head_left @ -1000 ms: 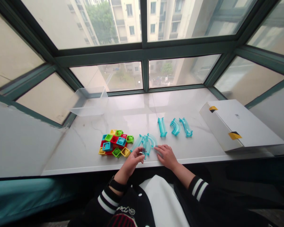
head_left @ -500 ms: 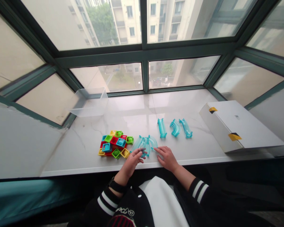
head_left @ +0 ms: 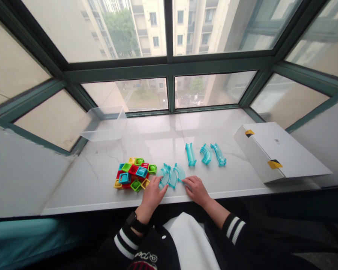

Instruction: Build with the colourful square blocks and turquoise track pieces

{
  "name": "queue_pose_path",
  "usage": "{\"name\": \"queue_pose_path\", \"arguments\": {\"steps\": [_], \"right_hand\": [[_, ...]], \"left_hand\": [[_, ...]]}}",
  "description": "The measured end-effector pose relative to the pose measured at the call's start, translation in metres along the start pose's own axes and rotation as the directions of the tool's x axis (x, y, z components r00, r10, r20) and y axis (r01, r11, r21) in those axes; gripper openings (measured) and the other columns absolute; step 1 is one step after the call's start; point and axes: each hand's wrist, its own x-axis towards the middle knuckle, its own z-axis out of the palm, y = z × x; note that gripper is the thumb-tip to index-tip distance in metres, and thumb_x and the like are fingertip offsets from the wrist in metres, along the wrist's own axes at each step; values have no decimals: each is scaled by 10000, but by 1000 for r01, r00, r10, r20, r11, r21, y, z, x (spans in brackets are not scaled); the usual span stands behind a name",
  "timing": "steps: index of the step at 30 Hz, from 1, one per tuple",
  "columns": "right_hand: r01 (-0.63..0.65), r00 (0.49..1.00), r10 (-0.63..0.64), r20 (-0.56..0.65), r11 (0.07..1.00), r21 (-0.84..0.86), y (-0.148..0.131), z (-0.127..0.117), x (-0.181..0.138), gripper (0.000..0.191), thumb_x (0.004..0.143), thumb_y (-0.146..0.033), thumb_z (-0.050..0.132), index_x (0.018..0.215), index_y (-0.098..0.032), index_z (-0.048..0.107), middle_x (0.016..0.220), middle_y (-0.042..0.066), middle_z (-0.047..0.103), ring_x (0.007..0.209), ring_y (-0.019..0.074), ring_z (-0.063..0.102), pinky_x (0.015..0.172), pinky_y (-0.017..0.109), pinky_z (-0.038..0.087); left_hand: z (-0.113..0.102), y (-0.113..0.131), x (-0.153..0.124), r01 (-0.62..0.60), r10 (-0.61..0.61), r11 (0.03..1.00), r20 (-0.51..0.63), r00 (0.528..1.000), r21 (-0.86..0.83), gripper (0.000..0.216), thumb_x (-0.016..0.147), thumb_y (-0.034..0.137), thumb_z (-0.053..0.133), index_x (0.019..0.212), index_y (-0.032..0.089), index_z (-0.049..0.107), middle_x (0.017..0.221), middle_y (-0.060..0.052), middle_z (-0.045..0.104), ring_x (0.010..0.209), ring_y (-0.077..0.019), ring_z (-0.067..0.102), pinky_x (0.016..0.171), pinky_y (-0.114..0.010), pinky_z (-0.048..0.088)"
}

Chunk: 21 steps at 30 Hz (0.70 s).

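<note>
L hand (head_left: 151, 194) no longer pinches a teal curved track piece upright; it's now flat, fingers spread on the curved track pieces (head_left: 171, 174), which lie fanned on the sill. R hand (head_left: 196, 189) edged left, fingertips now touching the fan's right edge.

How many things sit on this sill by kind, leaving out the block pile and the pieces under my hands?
Translucent blue plastic track pieces lying apart: 3
Clear plastic bin: 1
White cardboard box: 1
Total: 5
</note>
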Motion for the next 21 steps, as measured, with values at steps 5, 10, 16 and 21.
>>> {"name": "queue_pose_path", "arguments": {"steps": [5, 10, 16, 21], "right_hand": [[0, 1000, 1, -31, 1000, 29, 5, 4, -1, 282, 969, -127, 600, 1182, -264, 725, 1107, 84, 737, 1053, 272, 649, 949, 445, 512], [-26, 995, 34, -91, 995, 97, 7, 3, -1, 208, 983, -135, 578, 1078, -245, 727, 1020, 78, 735, 993, 261, 655, 914, 430, 534], [-32, 991, 48, -122, 991, 128, 5, 2, -1, 201, 985, -135, 568, 1057, -247, 719, 993, 71, 735, 969, 265, 667, 894, 443, 558], [-11, 985, 39, -165, 986, 169, 0, -3, -2, 211, 998, -142, 555, 1074, -252, 718, 1008, 78, 729, 976, 262, 674, 892, 441, 581]], "left_hand": [[1, 6, 1, 28, -42, 985, 75, 996, 172, 429, 980, 418, 633, 1342, 189, 653, 1250, -150, 692, 1060, -308, 717, 869, -391, 579], [3, 6, 1, 30, -45, 987, 91, 995, 158, 453, 980, 422, 635, 1373, 195, 634, 1301, -162, 676, 1088, -318, 706, 879, -391, 570], [5, 1, -2, -40, 37, 998, 68, 997, 39, 465, 965, 400, 651, 1393, 223, 616, 1314, -178, 651, 1111, -341, 686, 913, -434, 569], [-3, 8, -3, -103, 101, 992, -36, 994, -72, 508, 964, 340, 634, 1454, 230, 558, 1337, -168, 612, 1232, -334, 622, 1049, -486, 523]]}}
